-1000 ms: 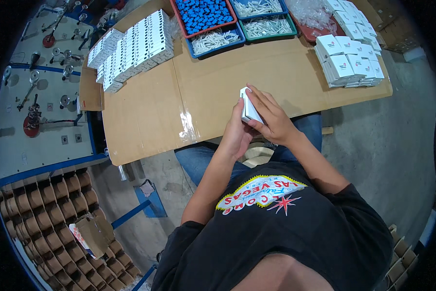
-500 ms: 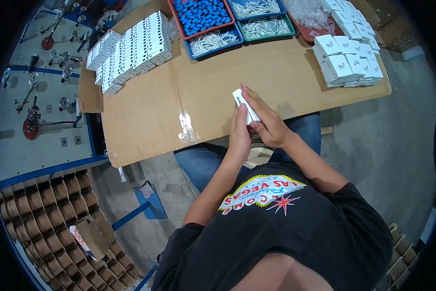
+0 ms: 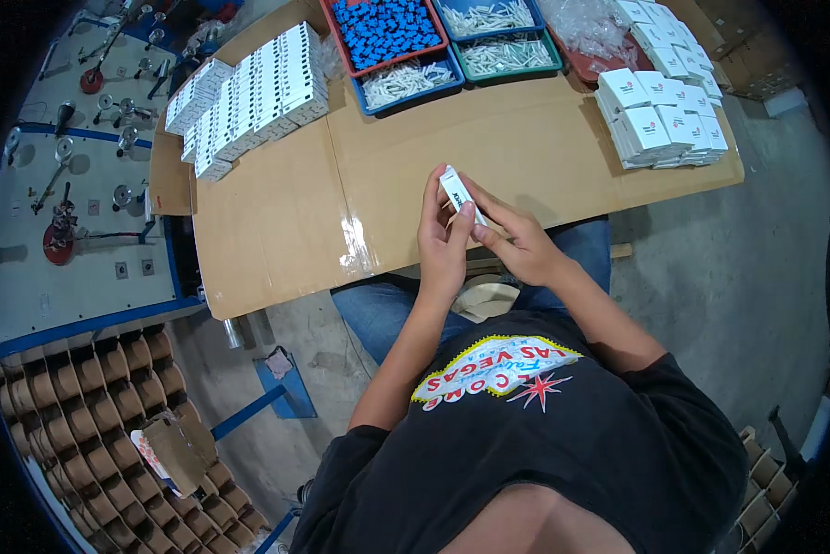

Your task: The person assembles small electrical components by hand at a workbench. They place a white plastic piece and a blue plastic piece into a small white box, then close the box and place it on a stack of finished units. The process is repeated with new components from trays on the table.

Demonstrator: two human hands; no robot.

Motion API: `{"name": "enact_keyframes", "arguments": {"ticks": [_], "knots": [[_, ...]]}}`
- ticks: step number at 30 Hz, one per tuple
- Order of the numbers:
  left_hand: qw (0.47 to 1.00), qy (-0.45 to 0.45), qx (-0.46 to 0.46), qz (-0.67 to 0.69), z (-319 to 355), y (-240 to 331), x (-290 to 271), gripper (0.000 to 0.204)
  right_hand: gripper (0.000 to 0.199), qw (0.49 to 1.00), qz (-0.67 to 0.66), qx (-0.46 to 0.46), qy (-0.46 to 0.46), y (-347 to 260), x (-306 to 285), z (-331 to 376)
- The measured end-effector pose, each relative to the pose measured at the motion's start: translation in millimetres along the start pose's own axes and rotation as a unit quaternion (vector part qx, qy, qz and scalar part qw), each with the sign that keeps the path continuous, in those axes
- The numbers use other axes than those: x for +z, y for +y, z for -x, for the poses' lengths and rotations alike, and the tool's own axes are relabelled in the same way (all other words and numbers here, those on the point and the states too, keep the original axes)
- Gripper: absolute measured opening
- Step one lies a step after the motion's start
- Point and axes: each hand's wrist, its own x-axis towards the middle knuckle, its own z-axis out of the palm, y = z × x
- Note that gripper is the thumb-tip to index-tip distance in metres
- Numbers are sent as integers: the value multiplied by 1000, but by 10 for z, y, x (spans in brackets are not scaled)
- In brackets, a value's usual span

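Observation:
Over the near edge of the table, a small white box with dark print is held tilted between my two hands. My left hand grips it from the left, its thumb across the box's face and its fingers along the far side. My right hand closes on the box from the right, with thumb and fingers at its lower end and side. The palms hide part of the box, so its underside cannot be seen.
Cardboard covers the table. Rows of white boxes stand at back left, flat white boxes at right. Between them sit a red tray of blue pieces and blue and green trays of white pieces.
My hands have opened from pressing flat around the box to gripping it with fingers and thumbs. The box has turned slightly, and its printed side shows more.

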Motion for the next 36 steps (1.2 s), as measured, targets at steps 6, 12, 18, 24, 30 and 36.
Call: {"name": "enact_keyframes", "arguments": {"ticks": [6, 12, 18, 24, 30, 36], "knots": [[1000, -13, 23, 1, 38, 31, -11, 63, 55, 1000, -5, -10, 0, -52, 14, 14], [999, -12, 46, -7, 67, -16, -7, 63, 52, 998, 51, -40, 28, -61, 39, 34], [999, -14, 33, 8, 104, -31, -4, 64, 50, 999, 42, -15, 31, -85, 35, 69], [999, -12, 48, 4, 126, -131, -35, 66, 50, 999, 29, -10, 23, -69, 27, 102], [999, 0, 50, 12, 88, -79, -9, 85, 50, 995, -88, -15, 41, 9, 38, 56], [979, -46, 123, -154, 53, -86, -140, 100, 52, 942, -261, 196, 79, -43, -115, -35]]}}
